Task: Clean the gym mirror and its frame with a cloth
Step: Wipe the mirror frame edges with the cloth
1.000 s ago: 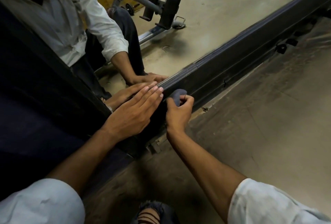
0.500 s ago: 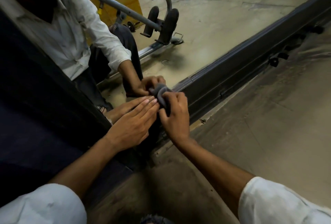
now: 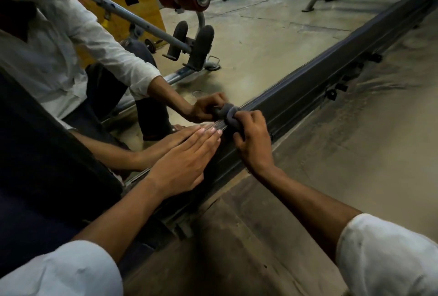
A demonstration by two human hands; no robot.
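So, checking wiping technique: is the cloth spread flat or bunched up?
Bunched up. The cloth is a wadded grey roll gripped in the right hand, pressed on the mirror frame.

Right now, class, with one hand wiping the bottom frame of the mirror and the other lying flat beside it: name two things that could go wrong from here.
1. The left hand lies flat on the frame with its fingertips at the mirror edge, so it may leave fresh smudges on the glass.
2. The right hand holds the cloth bunched into a small wad, so it may skip the frame's grooves, and the knuckles could scrape the edge.
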